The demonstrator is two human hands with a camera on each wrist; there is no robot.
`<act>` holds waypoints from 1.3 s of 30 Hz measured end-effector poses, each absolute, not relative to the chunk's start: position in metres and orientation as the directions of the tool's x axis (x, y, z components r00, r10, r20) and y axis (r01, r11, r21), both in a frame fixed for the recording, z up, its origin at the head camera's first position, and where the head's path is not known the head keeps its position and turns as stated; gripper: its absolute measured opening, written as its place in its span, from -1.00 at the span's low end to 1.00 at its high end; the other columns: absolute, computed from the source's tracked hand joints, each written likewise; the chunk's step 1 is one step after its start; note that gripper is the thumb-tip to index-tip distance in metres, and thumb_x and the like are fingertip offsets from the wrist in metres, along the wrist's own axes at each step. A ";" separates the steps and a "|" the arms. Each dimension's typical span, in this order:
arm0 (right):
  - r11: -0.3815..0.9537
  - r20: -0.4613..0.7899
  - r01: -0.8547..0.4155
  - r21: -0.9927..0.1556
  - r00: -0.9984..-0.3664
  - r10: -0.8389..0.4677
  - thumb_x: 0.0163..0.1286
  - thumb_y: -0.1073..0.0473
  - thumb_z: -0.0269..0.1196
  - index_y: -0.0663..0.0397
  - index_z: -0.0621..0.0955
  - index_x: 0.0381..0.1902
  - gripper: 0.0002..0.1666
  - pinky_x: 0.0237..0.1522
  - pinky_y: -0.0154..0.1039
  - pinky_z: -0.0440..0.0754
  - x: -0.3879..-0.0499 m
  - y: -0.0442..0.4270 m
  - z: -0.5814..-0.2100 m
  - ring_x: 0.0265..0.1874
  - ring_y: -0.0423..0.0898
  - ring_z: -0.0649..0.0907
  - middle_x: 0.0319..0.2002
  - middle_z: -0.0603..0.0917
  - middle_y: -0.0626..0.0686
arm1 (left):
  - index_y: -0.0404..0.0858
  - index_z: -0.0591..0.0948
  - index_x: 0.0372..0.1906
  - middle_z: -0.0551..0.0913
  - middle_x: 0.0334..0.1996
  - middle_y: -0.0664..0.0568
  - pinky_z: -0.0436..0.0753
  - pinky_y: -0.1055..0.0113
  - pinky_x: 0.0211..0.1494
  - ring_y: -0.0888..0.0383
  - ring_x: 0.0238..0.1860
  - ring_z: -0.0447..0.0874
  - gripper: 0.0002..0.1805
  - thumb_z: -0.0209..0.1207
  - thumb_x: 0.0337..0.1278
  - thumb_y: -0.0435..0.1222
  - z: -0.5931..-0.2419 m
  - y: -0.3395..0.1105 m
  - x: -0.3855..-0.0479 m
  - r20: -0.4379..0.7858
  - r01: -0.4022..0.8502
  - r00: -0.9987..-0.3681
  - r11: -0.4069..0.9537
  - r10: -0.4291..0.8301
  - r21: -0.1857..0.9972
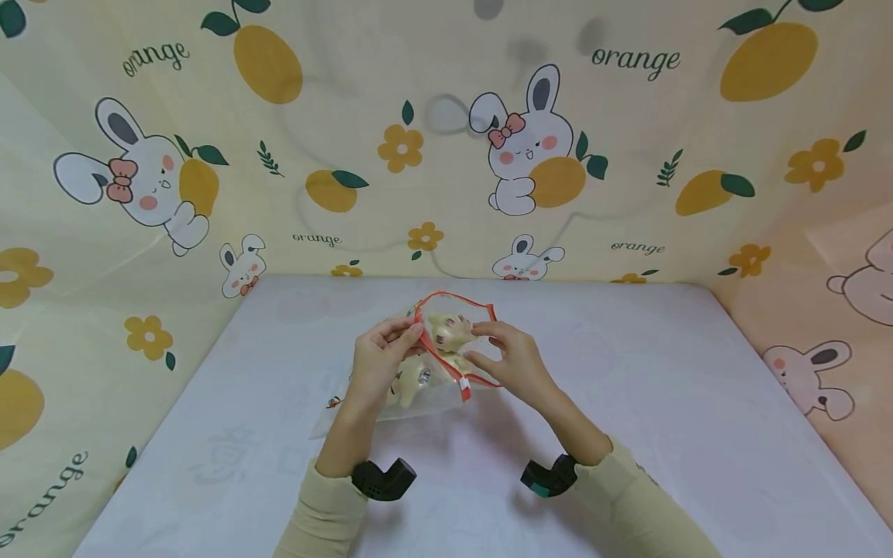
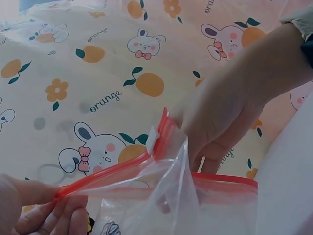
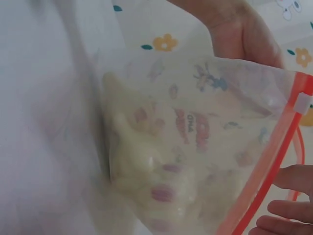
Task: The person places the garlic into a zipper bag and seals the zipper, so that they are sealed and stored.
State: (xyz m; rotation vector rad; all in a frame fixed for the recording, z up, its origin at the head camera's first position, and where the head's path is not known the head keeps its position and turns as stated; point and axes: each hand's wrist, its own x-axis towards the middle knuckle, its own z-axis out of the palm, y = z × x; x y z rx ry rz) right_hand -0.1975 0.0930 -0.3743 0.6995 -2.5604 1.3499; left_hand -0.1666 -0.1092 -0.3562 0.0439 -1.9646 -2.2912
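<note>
A clear zip bag [image 1: 418, 407] with a red-edged mouth lies on the table, its opening held up toward the right. My left hand [image 1: 384, 353] pinches the red zip edge [image 2: 98, 177] between thumb and fingers. Inside the bag, pale yellow toy figures with pinkish marks [image 3: 146, 156] show through the printed plastic. One toy figure [image 1: 449, 332] sits at the bag's mouth. My right hand [image 1: 512, 360] is at that opening, thumb and fingers apart, fingertips close to this figure; whether they touch it is unclear. A white slider [image 3: 302, 104] sits on the zip.
The table [image 1: 628, 372] has a pale cover. Behind and beside it hangs a cloth [image 1: 446, 139] printed with rabbits, oranges and flowers. A black wrist device [image 1: 384, 479] is strapped to the left arm and another [image 1: 549, 474] to the right.
</note>
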 end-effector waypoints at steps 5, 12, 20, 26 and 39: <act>0.477 0.346 -0.444 -0.758 -0.895 -0.282 0.13 0.30 0.41 0.31 0.62 0.00 -0.55 0.10 0.01 0.67 -0.191 0.100 -0.373 0.04 0.18 0.67 0.00 0.69 0.27 | -0.56 0.53 0.01 0.69 -0.44 0.23 0.71 0.54 -0.24 0.34 -0.43 0.67 -0.71 0.13 0.28 -0.42 -0.356 -0.111 -0.166 0.067 0.084 -0.992 -0.163 -0.104 0.983; 0.425 0.317 -0.382 -0.821 -0.923 -0.218 0.17 0.31 0.38 0.29 0.63 -0.04 -0.63 0.05 -0.07 0.71 -0.189 0.112 -0.377 -0.05 0.15 0.69 -0.09 0.71 0.28 | -0.58 0.53 -0.01 0.70 -0.45 0.24 0.71 0.54 -0.25 0.34 -0.44 0.67 -0.71 0.13 0.27 -0.44 -0.357 -0.112 -0.167 0.073 0.092 -0.992 -0.181 -0.106 0.979; 0.453 0.240 -0.269 -0.850 -0.963 -0.122 0.19 0.25 0.38 0.24 0.66 -0.08 -0.68 -0.13 -0.35 0.74 -0.191 0.122 -0.382 -0.23 -0.13 0.70 -0.23 0.74 0.23 | -0.59 0.52 -0.02 0.70 -0.48 0.23 0.70 0.54 -0.29 0.33 -0.47 0.66 -0.73 0.12 0.26 -0.47 -0.358 -0.112 -0.167 0.075 0.099 -0.989 -0.201 -0.125 0.974; 0.495 0.158 -0.170 -0.852 -0.985 -0.067 0.21 0.20 0.37 0.27 0.66 -0.12 -0.69 -0.32 -0.49 0.60 -0.193 0.132 -0.386 -0.41 -0.31 0.65 -0.32 0.74 0.20 | -0.61 0.52 -0.03 0.70 -0.50 0.27 0.70 0.53 -0.29 0.34 -0.47 0.66 -0.73 0.12 0.26 -0.48 -0.358 -0.111 -0.168 0.082 0.105 -0.989 -0.196 -0.121 0.975; 0.456 -0.051 -0.006 -0.890 -0.992 -0.113 0.27 0.14 0.32 0.36 0.58 -0.09 -0.60 -0.34 -0.30 0.73 -0.201 0.142 -0.401 -0.52 -0.15 0.69 -0.41 0.70 0.11 | -0.61 0.52 -0.01 0.69 -0.50 0.27 0.71 0.53 -0.28 0.33 -0.47 0.67 -0.72 0.12 0.26 -0.47 -0.358 -0.109 -0.169 0.063 0.083 -0.991 -0.171 -0.118 0.982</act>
